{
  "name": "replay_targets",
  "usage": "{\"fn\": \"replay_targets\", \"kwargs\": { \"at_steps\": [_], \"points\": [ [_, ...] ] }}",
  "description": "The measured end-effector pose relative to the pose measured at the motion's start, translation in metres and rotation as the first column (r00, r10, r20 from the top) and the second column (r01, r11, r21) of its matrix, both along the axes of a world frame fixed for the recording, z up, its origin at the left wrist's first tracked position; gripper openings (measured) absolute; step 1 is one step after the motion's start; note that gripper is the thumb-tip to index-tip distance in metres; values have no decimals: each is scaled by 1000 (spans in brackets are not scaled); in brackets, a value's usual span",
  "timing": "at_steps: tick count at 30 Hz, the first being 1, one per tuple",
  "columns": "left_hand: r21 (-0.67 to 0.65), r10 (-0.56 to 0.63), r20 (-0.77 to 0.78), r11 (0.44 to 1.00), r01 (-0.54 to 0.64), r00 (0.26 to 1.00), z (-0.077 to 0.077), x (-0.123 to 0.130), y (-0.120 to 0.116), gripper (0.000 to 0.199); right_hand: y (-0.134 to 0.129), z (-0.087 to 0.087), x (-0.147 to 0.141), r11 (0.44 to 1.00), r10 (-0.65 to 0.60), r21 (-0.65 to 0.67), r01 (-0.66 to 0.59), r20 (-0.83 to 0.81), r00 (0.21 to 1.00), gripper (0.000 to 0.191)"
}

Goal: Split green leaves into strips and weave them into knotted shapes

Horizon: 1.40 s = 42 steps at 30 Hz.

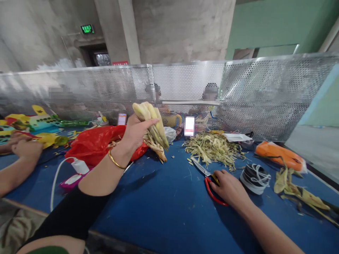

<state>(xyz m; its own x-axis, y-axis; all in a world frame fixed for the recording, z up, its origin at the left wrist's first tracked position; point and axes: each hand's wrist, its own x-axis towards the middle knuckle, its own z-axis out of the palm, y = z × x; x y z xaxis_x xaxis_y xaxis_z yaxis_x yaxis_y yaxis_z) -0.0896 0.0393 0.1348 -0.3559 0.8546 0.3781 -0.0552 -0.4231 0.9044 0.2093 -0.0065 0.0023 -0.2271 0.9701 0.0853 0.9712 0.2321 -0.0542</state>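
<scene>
My left hand [136, 130], with a gold bracelet at the wrist, is raised over the table and closed round a bundle of pale yellow husks [152, 121]. On the blue table my right hand [225, 185] has its fingers on the handles of the red-handled scissors [215, 197]. The blades lie flat and point away to the left, near a heap of shredded husk strips [214, 148]. Further husk pieces [159, 151] lie below the bundle.
A red plastic bag [92, 143], a white charger [79, 165] and another person's hands [28, 146] are at the left. A black shoe-like item [255, 178], an orange packet [280, 155] and loose husks [288, 183] lie at the right. A perforated metal screen [106, 84] stands behind.
</scene>
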Motion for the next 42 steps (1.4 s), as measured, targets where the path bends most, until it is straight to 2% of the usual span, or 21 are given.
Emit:
{"fn": "replay_targets", "kwargs": {
  "at_steps": [2, 3, 5, 6, 9, 11, 13, 15, 19, 23, 26, 28, 30, 31, 33, 34, 35, 36, 38, 40, 42],
  "points": [
    [-31, -74, 194, 996, 82, 978, -17, 14, -1, 25, 0, -2, 1, 999, -31, 35, 30, 24, 999, 18],
    [-106, -79, 290, 988, 114, 954, -28, 20, -2, 26, 0, -3, 3, 997, -54, 52, 53, 30, 998, 18],
    [-346, -61, 443, 909, 234, 894, -53, 30, -2, 24, 0, -5, 7, 991, -99, 90, 96, 24, 995, 21],
    [-407, -57, 465, 872, 271, 883, -66, 34, -3, 19, 1, -4, 8, 987, -105, 118, 105, 0, 994, 23],
    [-494, -52, 493, 805, 328, 868, -98, 44, -4, 14, 4, 1, 7, 967, -32, 240, 88, -225, 974, 27],
    [-520, -68, 500, 773, 363, 863, -111, 49, -5, 14, 7, 6, -4, 967, 50, 244, 68, -448, 893, 30],
    [-521, -95, 502, 760, 388, 860, -118, 53, -5, 19, 11, 8, -24, 991, 80, 132, 5, -626, 776, 32],
    [-511, -127, 495, 757, 406, 860, -120, 55, -5, 23, 16, 7, -48, 996, 47, -19, -90, -733, 678, 35],
    [-504, -180, 466, 751, 427, 866, -124, 52, -5, 24, 24, -5, -86, 975, -12, -140, -172, -809, 587, 25],
    [-522, -188, 412, 754, 400, 892, -127, 42, 2, 19, 29, -14, -82, 985, -62, -137, -102, -844, 533, 28],
    [-530, -141, 331, 790, 307, 933, -125, 32, 10, 17, 30, -14, -65, 988, -107, -146, -42, -866, 489, 30],
    [-516, -91, 263, 828, 219, 961, -122, 26, 15, 19, 30, -11, -55, 993, -81, -111, -27, -850, 520, 29],
    [-482, -9, 172, 871, 92, 985, -117, 19, 18, 30, 29, -7, -50, 1000, -3, -21, -21, -790, 614, 28],
    [-433, 72, 78, 901, -31, 994, -115, 17, 17, 42, 27, -4, -48, 999, 43, 46, -15, -732, 680, 28],
    [-207, 269, -176, 930, -303, 947, -111, 15, 14, 62, 25, 3, -46, 980, 123, 197, -12, -560, 819, 26],
    [-68, 329, -277, 930, -360, 903, -109, 15, 11, 66, 24, 7, -45, 961, 165, 272, -41, -449, 878, 26],
    [32, 320, -338, 944, -329, 885, -108, 18, 7, 62, 23, 11, -43, 936, 210, 340, -92, -328, 921, 26],
    [73, 224, -382, 974, -213, 897, -108, 21, 2, 52, 23, 14, -42, 906, 259, 392, -159, -214, 942, 27],
    [6, -45, -412, 999, 53, 910, -110, 31, -7, 37, 23, 21, -39, 842, 353, 451, -296, -44, 935, 28],
    [-171, -311, -384, 949, 264, 869, -115, 41, -15, 32, 23, 25, -37, 790, 418, 474, -389, 47, 907, 29],
    [-319, -479, -367, 870, 376, 798, -120, 49, -22, 19, 21, 27, -37, 753, 471, 482, -448, 82, 879, 30]
  ]
}}
